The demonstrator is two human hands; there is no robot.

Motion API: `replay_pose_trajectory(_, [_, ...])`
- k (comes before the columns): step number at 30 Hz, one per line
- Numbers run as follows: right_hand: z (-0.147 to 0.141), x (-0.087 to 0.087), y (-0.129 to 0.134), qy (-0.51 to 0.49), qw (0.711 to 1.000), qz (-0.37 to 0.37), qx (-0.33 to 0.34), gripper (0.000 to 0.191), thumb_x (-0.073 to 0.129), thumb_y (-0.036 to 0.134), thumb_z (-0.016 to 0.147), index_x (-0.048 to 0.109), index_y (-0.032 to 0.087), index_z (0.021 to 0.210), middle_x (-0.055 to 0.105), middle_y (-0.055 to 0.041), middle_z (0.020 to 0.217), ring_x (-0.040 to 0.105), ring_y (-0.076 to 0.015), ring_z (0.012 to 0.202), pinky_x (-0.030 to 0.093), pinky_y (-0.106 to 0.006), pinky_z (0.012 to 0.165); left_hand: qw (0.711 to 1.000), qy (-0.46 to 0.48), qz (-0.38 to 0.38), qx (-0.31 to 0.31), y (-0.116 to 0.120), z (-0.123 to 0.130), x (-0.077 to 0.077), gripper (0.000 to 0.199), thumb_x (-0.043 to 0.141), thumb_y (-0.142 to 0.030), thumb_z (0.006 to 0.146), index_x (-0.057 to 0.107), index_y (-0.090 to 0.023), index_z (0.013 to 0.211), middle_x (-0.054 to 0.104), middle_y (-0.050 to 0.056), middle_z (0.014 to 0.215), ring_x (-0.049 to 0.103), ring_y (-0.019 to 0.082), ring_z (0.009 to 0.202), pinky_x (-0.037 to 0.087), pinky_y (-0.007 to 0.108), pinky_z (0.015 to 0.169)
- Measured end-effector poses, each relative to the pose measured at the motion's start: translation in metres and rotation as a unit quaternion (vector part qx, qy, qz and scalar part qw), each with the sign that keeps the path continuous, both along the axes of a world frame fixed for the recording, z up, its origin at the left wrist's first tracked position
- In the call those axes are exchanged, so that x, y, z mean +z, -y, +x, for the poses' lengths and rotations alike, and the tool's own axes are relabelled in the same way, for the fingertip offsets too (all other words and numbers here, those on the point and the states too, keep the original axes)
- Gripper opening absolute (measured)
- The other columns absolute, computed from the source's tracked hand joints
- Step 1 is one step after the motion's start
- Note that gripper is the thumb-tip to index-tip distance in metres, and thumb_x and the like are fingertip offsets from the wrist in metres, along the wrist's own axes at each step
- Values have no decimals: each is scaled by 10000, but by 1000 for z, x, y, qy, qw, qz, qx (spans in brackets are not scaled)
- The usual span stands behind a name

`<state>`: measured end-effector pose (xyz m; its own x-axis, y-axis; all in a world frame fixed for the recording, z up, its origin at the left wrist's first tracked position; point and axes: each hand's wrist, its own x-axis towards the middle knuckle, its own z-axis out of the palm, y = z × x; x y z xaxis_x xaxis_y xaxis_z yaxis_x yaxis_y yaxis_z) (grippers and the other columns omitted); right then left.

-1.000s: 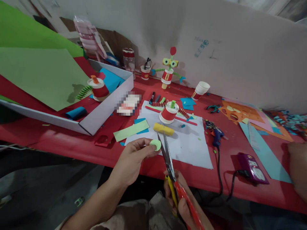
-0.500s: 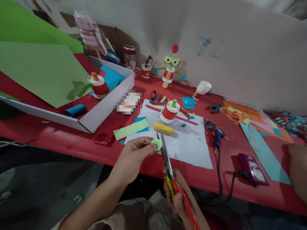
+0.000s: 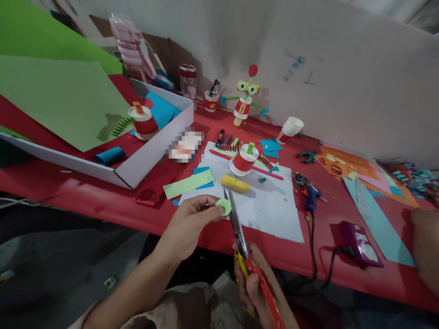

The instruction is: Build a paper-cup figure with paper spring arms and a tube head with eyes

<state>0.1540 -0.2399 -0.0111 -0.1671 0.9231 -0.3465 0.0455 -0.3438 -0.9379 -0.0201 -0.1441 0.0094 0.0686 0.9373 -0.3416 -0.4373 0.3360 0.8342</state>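
Between thumb and fingers, my left hand (image 3: 187, 224) pinches a small light green paper disc (image 3: 224, 207). My right hand (image 3: 252, 278) grips the scissors (image 3: 241, 242) by their red and yellow handles. The blades point away from me and stand slightly apart, close to the disc's right edge. Beyond them a yellow paper roll (image 3: 235, 183) lies on the white sheet (image 3: 274, 214). Behind the roll is an upside-down red cup (image 3: 243, 161) with red folded-paper arms and a green tab on top.
A finished cup figure (image 3: 243, 108) stands by the wall. At left is a white box (image 3: 157, 141) with papers. A glue gun (image 3: 311, 195), purple device (image 3: 361, 244) and cable lie at right. Another person's hand (image 3: 425, 246) rests at the right edge.
The view has shifted very slightly. Both hands keep nearly the same pose, with the disc and scissors still held.
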Motion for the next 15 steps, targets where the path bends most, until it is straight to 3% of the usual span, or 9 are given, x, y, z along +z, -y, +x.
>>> replay_pose_trajectory(11, [0,5,3,-9,1000,-8,-3,652,544,754,836,575,226,1215,481,22,755,297,-52,465,237,-207,404,999,31,0,-16,-4,-5,5,185,845,-252,593,688,-155,601,651,1,625,588,108,612,489,220,657])
replay_pose_trajectory(15, [-4,7,1,2,1000,15,-22,685,568,800,777,615,221,1141,467,8,745,389,-93,551,286,-198,422,1000,27,-7,-12,-3,-7,5,203,855,-271,586,690,-154,607,660,5,641,604,111,624,511,223,667])
